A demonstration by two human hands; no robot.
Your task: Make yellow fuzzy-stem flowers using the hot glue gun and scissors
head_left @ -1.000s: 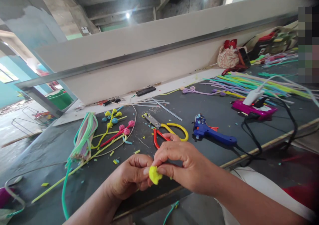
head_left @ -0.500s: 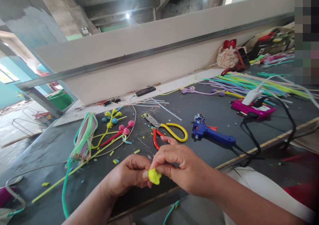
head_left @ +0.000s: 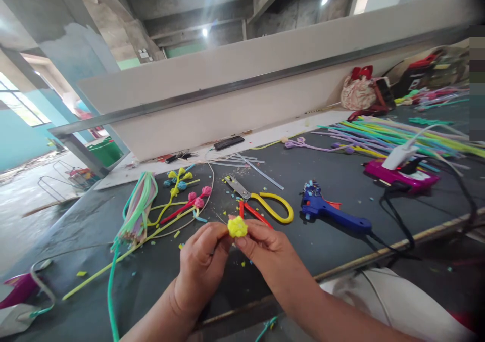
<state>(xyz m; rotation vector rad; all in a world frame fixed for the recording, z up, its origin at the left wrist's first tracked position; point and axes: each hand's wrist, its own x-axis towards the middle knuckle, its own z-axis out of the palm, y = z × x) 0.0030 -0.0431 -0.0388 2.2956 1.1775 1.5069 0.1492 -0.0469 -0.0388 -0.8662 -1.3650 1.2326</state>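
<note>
A small yellow knotted ball point(head_left: 237, 227), apparently made of pipe cleaner, is pinched between my hands above the front of the dark table. My left hand point(head_left: 204, 256) grips it from the left with curled fingers. From the other side my right hand point(head_left: 267, 246) holds it between thumb and fingers. Just beyond lie yellow-and-red-handled scissors point(head_left: 271, 205), partly covered by my right hand. A blue glue gun point(head_left: 333, 213) rests to the right. Yellow and blue balls on a stem point(head_left: 174, 191) and pink balls on a red stem point(head_left: 195, 199) lie to the left.
A bound bundle of pipe cleaners point(head_left: 138, 210) is at the left, with loose ones point(head_left: 397, 135) at the far right. A magenta power strip point(head_left: 401, 176) with cables sits on the right. A phone point(head_left: 229, 142) lies by the low partition point(head_left: 227, 114). Scraps dot the tabletop.
Both hands have lifted the yellow ball up and away from the table's front edge, and it has turned in the fingers. The view has shifted slightly left.
</note>
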